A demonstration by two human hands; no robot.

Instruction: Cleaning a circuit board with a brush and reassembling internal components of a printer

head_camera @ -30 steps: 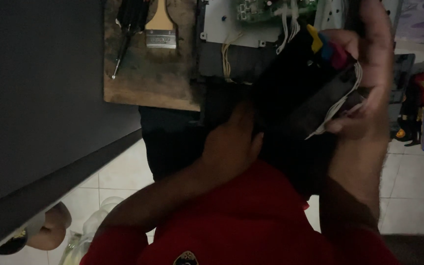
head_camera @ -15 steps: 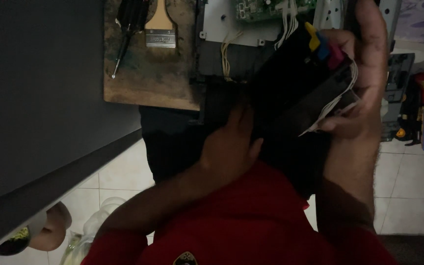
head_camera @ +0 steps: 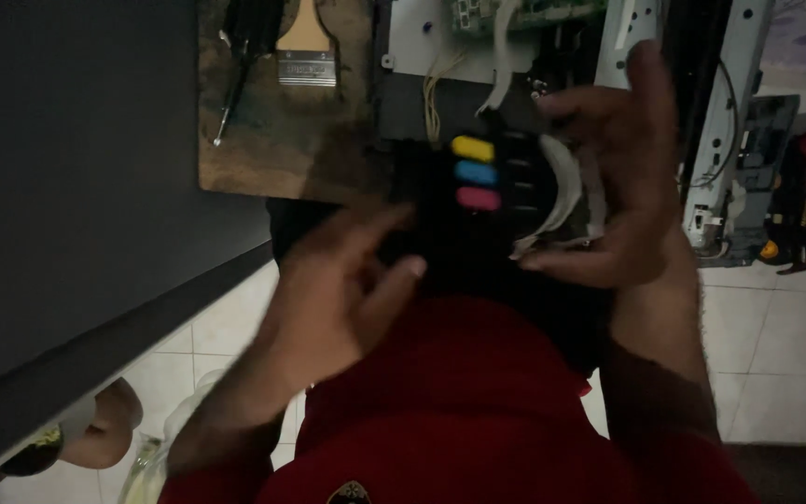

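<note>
**Two hands at a black ink-cartridge carriage**

The right hand (head_camera: 622,177) cups the right side of the black ink-cartridge carriage (head_camera: 487,201), thumb curled beneath it and fingers spread upward, gripping it loosely. The left hand (head_camera: 333,289) hovers just below-left of the carriage with fingers splayed open; motion blur hides whether it touches. The carriage is held above the person's red shirt (head_camera: 459,401), off any surface. Its three colour tabs (head_camera: 476,173), yellow, blue and magenta, face the camera, stacked along an axis running from the far side toward the person. A white ribbon cable (head_camera: 560,182) curves off its right side. The carriage's lower body merges into shadow. Beyond, a paintbrush (head_camera: 306,47) lies on the wooden board (head_camera: 272,140), its handle cut off by the frame edge.
</note>
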